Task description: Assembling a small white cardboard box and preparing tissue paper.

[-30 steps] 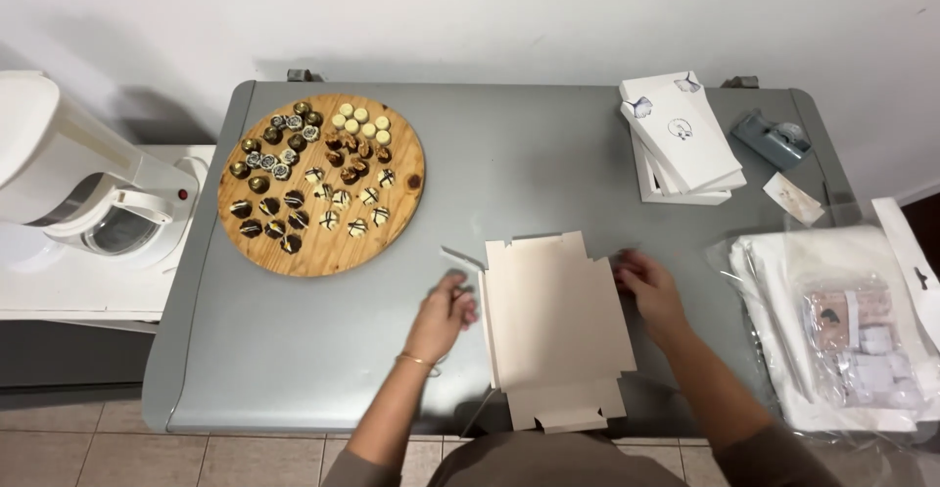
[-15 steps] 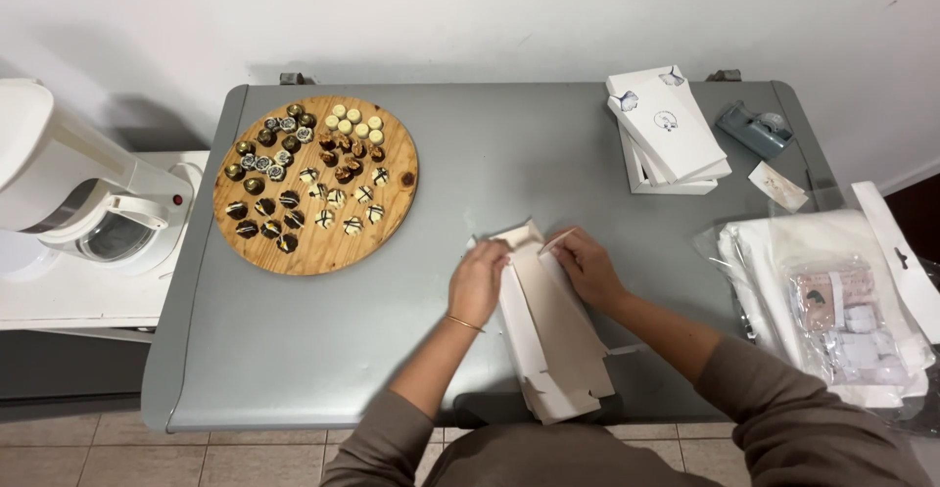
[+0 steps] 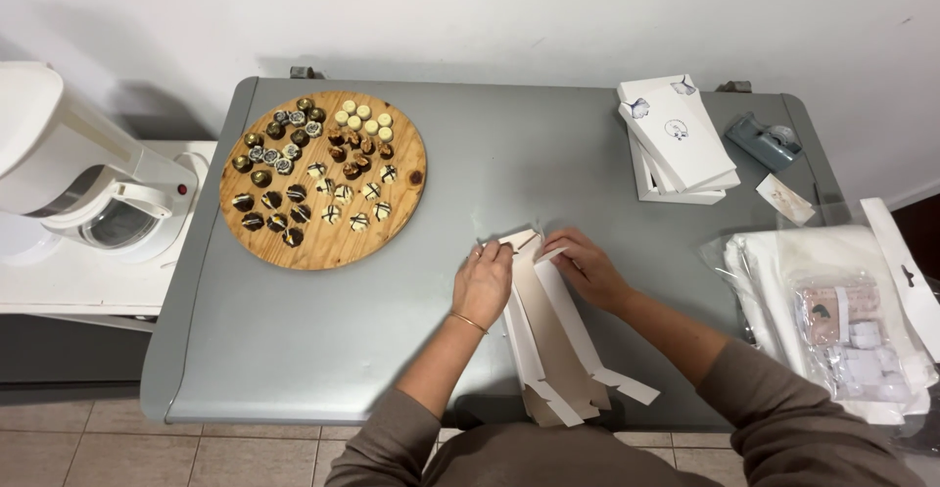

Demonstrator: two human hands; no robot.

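Both hands were on a half-folded cardboard box (image 3: 553, 335) near the front edge of the grey table (image 3: 323, 350). The left hand (image 3: 483, 284) and right hand (image 3: 585, 268) each pinched its far end, side walls up. A round wooden board of chocolates (image 3: 323, 180) sat well off to the left.
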